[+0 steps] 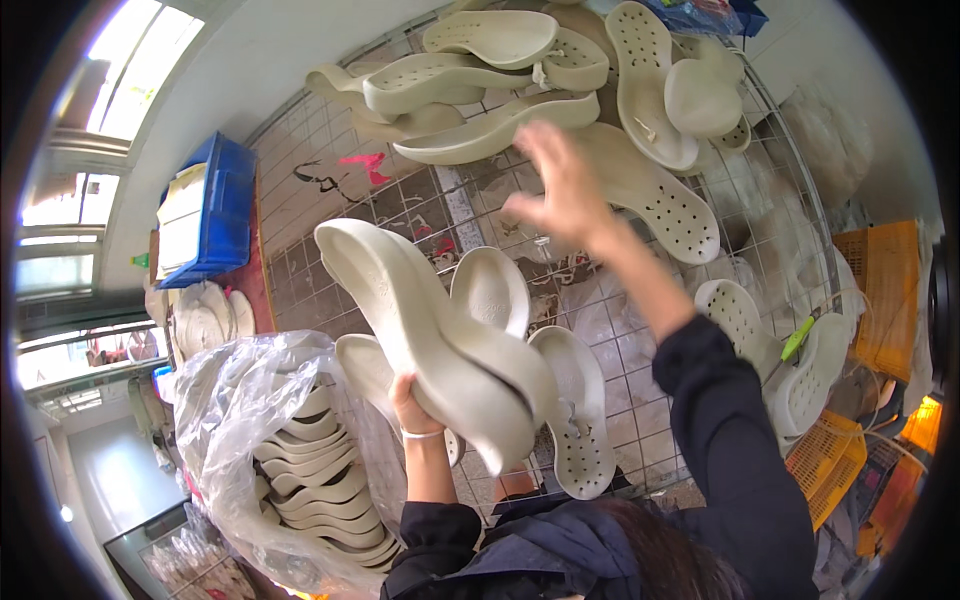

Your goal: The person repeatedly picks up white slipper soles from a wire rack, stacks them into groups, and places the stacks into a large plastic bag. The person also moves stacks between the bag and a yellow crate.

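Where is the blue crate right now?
In the head view, the blue crate sits at the left, beside the wire rack of pale clog soles, above the clear plastic bag of stacked soles.

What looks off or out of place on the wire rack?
Nothing damaged. The cream shoe soles at the far end of the wire rack lie in a loose, overlapping heap, not stacked like those in the plastic bag. A green clip sits on one sole.
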Demonstrator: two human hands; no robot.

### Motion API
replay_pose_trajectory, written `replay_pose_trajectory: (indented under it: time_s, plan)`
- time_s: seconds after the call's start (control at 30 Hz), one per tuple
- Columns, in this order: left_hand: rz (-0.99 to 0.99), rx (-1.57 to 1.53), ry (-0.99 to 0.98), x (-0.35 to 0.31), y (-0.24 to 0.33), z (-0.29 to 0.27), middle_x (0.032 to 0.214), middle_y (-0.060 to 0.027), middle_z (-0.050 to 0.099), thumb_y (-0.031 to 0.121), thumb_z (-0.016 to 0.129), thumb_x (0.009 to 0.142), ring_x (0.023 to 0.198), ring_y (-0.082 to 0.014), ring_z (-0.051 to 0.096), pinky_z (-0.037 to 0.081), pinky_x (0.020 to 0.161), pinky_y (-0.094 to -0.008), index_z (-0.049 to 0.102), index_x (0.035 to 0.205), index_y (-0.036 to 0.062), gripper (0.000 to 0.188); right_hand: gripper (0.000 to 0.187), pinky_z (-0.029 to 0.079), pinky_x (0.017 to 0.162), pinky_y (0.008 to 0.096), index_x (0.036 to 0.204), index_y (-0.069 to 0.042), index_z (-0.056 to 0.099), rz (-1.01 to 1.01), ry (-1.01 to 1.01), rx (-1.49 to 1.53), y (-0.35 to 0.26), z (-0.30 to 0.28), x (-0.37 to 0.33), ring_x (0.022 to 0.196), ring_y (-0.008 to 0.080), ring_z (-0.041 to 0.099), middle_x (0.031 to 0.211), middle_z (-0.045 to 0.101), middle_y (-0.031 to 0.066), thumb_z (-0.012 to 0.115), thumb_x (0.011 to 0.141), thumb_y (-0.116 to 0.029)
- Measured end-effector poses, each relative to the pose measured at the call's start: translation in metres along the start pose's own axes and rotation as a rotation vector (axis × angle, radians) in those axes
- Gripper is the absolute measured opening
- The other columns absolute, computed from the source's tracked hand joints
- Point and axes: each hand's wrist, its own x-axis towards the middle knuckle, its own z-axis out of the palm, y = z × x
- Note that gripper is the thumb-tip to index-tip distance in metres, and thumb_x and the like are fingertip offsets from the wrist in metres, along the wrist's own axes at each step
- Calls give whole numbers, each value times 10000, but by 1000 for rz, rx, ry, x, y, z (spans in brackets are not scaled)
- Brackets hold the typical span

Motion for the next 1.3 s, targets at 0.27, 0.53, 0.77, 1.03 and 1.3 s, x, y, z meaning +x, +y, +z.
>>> replay_pose_trajectory:
  time_s: [0.27,0.53,0.77,1.03,1.3]
  plan:
    - [-41,406,473,-11,43,-25,1059,-94,653,374,671,801,955,-233,633,519,871,-374,613,1064,27,440,326,536,719,422,967,-16,599,-246,-335,-176,-64,-3,45,891,319,610,966,588,162,697,696,-167]
    - [299,314,66,-45,-4,-45,1386,-96,481,715,524,770,1206,-235,506,415,1024,-378,308,1449,32,987,285,503,874,415,1055,-47,621,-124,99,-630,-17,51,165,1061,319,589,1078,621,157,641,789,-147]
    - [-2,138,469,-113,28,-50,1121,-124,625,384,590,785,956,-224,629,518,835,-341,500,1250,-32,630,274,521,836,391,1039,-77,664,-508,-58,153,-19,55,92,1007,301,641,1081,677,110,663,768,-38]
    - [-114,1610,1142,-230,69,-61,1242,-273,441,333,705,727,1139,-403,479,402,991,-442,534,1226,-33,643,416,301,1124,435,1257,15,543,-435,-1135,915,-238,75,-189,1347,333,382,1395,453,227,572,866,-124]
    - [320,1685,692,-278,37,-118,1349,-320,336,329,815,712,1216,-469,406,339,1036,-466,92,1529,91,1117,580,203,1084,606,1248,10,532,-41,-747,467,-291,104,-320,1376,367,341,1422,421,247,690,772,-282]
